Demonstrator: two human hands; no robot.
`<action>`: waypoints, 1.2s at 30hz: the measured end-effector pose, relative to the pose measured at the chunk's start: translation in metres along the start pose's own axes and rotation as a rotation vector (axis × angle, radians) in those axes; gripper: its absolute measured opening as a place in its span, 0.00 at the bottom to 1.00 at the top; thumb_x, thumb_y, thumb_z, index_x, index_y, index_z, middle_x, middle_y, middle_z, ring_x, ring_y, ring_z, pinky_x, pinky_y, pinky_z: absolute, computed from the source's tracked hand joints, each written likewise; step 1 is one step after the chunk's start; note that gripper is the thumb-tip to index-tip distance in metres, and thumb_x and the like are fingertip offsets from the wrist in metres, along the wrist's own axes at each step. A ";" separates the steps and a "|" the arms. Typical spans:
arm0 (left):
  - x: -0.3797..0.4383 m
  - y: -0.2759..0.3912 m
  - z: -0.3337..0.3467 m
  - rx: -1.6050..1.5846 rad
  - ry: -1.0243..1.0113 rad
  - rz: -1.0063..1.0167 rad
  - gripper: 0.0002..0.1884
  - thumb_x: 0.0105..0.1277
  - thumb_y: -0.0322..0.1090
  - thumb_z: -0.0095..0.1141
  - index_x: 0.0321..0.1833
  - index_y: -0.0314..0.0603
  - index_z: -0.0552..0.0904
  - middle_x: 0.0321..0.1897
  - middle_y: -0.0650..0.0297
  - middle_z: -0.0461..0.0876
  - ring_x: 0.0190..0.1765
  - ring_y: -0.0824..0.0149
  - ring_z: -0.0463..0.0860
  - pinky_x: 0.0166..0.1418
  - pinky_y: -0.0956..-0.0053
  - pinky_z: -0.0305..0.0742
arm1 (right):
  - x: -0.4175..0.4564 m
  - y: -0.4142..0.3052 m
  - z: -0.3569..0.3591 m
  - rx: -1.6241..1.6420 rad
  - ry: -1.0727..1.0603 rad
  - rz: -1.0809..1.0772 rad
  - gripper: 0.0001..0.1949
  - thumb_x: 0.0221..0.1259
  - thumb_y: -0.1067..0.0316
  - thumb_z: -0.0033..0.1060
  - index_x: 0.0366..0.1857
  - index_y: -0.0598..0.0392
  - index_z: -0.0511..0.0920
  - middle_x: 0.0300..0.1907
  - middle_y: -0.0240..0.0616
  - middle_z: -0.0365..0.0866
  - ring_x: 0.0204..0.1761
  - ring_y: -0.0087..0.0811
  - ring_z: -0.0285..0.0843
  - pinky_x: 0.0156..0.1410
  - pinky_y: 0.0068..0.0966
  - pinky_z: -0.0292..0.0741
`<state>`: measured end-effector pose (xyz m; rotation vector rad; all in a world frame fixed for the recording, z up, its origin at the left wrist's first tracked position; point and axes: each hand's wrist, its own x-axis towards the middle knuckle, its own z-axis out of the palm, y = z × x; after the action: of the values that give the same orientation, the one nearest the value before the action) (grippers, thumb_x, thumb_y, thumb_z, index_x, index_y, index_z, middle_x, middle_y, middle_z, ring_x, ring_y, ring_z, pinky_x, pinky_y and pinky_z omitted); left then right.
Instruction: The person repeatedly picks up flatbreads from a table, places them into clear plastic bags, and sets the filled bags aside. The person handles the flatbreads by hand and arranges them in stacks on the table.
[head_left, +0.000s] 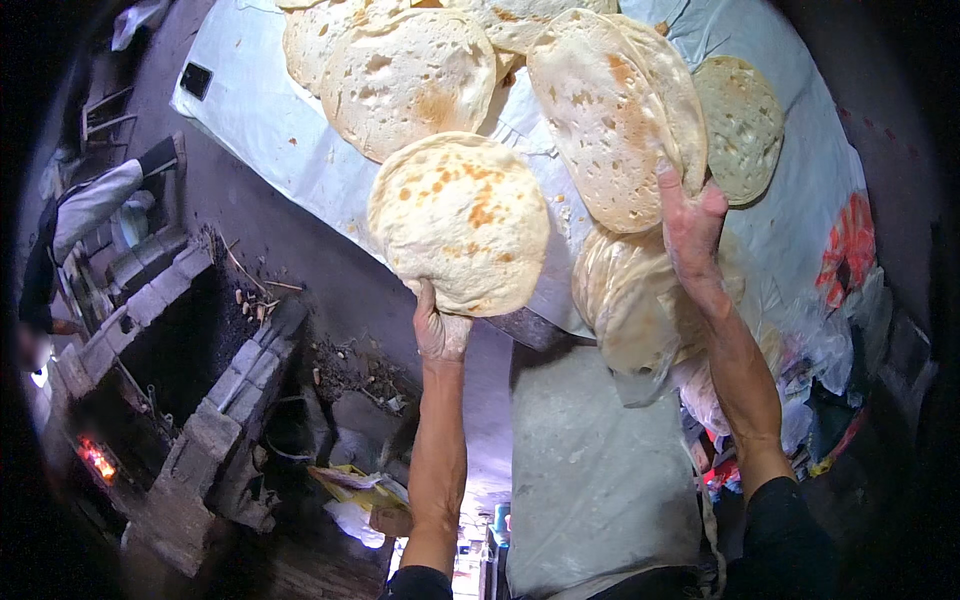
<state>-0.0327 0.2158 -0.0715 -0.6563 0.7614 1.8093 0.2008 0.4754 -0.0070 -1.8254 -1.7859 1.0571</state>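
My left hand (444, 324) grips the near edge of a round flatbread (461, 221) with browned spots, its thumb on top. My right hand (691, 217) holds the near edge of a pale oval flatbread (596, 124); another flatbread lies just behind it. Its fingers are mostly hidden under the bread. Below my right wrist, a stack of flatbreads in a clear plastic bag (637, 315) rests at the near edge of the cloth-covered table (277, 161). More large flatbreads (409, 82) overlap at the far side, and a smaller one (739, 131) lies to the right.
A phone (196, 80) lies at the table's left corner. At left, cinder-block walls (202, 442) border a pit with glowing embers (97, 459); a person (90, 210) is beside them. Plastic bags (847, 345) crowd the right edge. A grey cloth-like surface (600, 465) lies before me.
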 end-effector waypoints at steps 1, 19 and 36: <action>-0.001 -0.002 -0.002 -0.014 0.032 -0.006 0.25 0.81 0.37 0.43 0.78 0.40 0.61 0.76 0.52 0.64 0.76 0.50 0.65 0.80 0.43 0.59 | 0.000 -0.005 -0.002 0.012 -0.016 0.016 0.17 0.70 0.65 0.63 0.54 0.68 0.80 0.50 0.41 0.86 0.51 0.31 0.81 0.59 0.29 0.75; 0.090 0.038 0.030 1.658 0.228 0.507 0.22 0.71 0.34 0.55 0.65 0.29 0.76 0.55 0.52 0.81 0.57 0.58 0.80 0.64 0.65 0.73 | -0.028 0.049 0.000 -0.130 0.098 0.176 0.17 0.70 0.61 0.62 0.44 0.71 0.80 0.40 0.52 0.87 0.43 0.37 0.85 0.47 0.34 0.79; 0.162 0.144 0.137 1.051 -0.065 0.285 0.17 0.77 0.39 0.53 0.59 0.34 0.76 0.48 0.61 0.81 0.50 0.65 0.82 0.54 0.67 0.80 | -0.045 -0.017 0.032 0.196 0.201 0.448 0.21 0.62 0.57 0.71 0.41 0.70 0.79 0.42 0.51 0.86 0.42 0.40 0.84 0.49 0.35 0.78</action>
<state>-0.2331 0.3756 -0.0724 0.2147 1.6276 1.3714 0.1697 0.4268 -0.0047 -2.1691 -1.1420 1.1069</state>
